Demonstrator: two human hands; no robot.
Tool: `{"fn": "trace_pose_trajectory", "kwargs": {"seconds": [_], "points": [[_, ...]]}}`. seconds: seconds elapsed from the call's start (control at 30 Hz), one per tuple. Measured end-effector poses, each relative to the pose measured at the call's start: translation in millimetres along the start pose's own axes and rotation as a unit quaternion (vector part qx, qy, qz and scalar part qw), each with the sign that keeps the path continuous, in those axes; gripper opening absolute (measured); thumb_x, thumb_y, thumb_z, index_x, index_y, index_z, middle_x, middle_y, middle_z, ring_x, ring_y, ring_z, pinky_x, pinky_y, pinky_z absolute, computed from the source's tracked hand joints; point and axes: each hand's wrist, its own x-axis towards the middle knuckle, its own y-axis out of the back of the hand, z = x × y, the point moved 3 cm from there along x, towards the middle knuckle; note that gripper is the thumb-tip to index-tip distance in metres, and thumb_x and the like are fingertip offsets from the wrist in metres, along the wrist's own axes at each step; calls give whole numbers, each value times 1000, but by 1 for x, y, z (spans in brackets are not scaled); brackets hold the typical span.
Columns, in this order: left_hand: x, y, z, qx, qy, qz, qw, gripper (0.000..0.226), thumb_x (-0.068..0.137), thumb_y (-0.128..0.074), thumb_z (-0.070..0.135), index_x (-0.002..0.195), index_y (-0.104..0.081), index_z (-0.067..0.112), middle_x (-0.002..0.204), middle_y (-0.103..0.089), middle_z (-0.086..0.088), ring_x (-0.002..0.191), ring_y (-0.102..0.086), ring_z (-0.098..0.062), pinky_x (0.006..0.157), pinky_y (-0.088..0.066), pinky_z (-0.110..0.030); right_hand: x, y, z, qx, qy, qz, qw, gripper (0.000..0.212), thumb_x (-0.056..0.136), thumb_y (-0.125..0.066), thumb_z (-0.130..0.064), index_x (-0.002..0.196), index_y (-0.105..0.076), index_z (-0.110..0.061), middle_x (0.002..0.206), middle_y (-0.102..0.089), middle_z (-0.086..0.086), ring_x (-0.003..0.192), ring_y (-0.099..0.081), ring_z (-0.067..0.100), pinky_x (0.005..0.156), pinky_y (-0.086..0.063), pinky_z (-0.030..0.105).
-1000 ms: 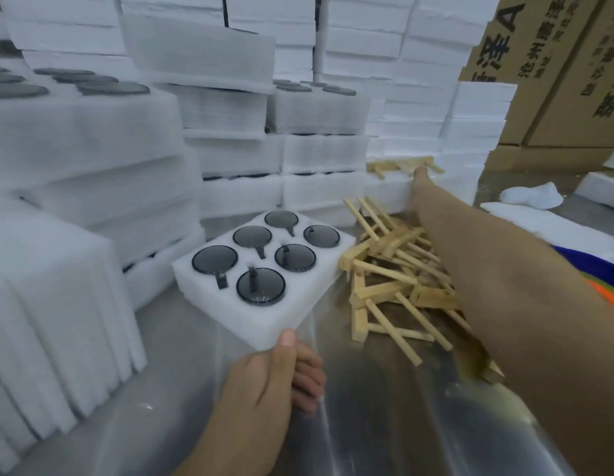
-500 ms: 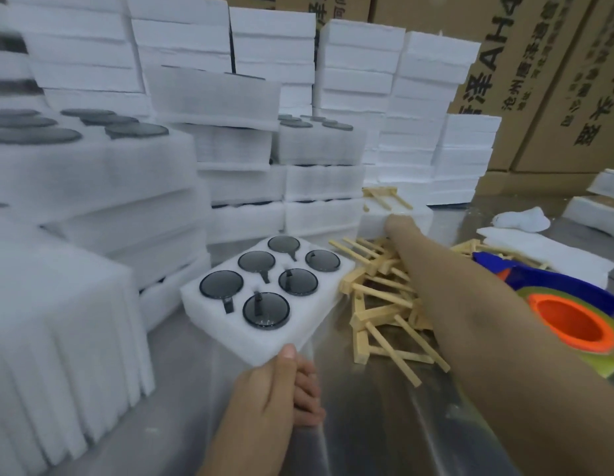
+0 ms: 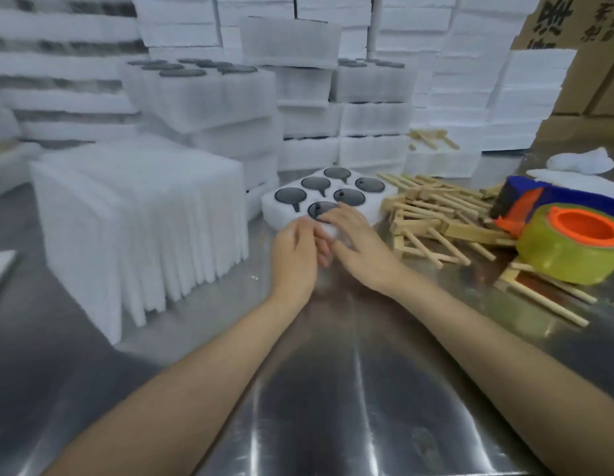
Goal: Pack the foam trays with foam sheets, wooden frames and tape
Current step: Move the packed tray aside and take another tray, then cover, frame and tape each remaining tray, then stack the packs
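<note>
**Packing bench: both hands now on the open tray**

Steel-topped table (image 3: pixel 333 389), walled at the back by stacked white foam trays (image 3: pixel 374 118), with cardboard boxes (image 3: pixel 601 80) at the far right.

- Foam tray (image 3: pixel 274 209): lies on the table straight ahead, uncovered, with a dark round piece (image 3: pixel 315 183) in each of its six pockets.
- Left hand (image 3: pixel 295 252): fingers curled round the tray's near corner, holding it, as a second ago.
- Right hand (image 3: pixel 358 242): a second ago this arm was stretched far out toward the back, over the wooden frames. It has now come back, and its fingers lie fairly straight on the tray top, over the nearest pocket. No frame shows in it, though blur hides the fingertips.
- Wooden frames (image 3: pixel 436 214): loose heap just right of the tray, touching its side.
- Foam sheets (image 3: pixel 140 214): tall block standing on edge, left of the tray.
- Tape roll (image 3: pixel 573 249): yellow on an orange core, far right, beside a blue dispenser (image 3: pixel 525 201).

Assessment: the reach seems to have brought nothing back. The tray carries no sheet, frame or tape, so packing of this unit looks barely begun; a cover sheet is the likely next item.
</note>
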Motion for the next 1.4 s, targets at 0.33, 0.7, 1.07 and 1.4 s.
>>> {"fn": "trace_pose_trajectory", "kwargs": {"seconds": [0.33, 0.7, 1.07, 1.4], "points": [[16, 43, 25, 333, -264, 21, 905, 24, 93, -43, 19, 102, -63, 8, 106, -59, -5, 102, -56, -21, 89, -43, -34, -19, 48, -1, 44, -79, 62, 994, 45, 91, -63, -33, 52, -60, -12, 52, -60, -2, 60, -52, 7, 72, -36, 27], [16, 29, -6, 156, 43, -171, 972, 58, 103, -37, 35, 154, -11, 23, 160, -11, 9, 143, -12, -1, 110, -9, -16, -20, 45, 12, 155, -84, -33, 984, 34, 93, -54, 5, 123, -65, -8, 145, -47, 3, 140, -30, 6, 114, -20, 18], [10, 47, 57, 550, -420, 202, 693, 44, 74, -48, -4, 111, -68, 10, 138, -53, -14, 130, -50, -32, 99, -31, -40, -14, 52, 23, 176, -87, -2, 981, 41, 87, -58, 9, 110, -66, -24, 124, -58, -10, 136, -36, 4, 116, -24, 24], [16, 72, 45, 718, -176, 230, 632, 75, 88, -48, 7, 151, -7, 4, 158, -16, -18, 148, -12, -31, 106, 2, -66, 65, -9, -96, 339, -96, 5, 936, 40, 96, -50, -3, 136, -49, -3, 133, -57, 11, 123, -53, 16, 104, -43, 31]]}}
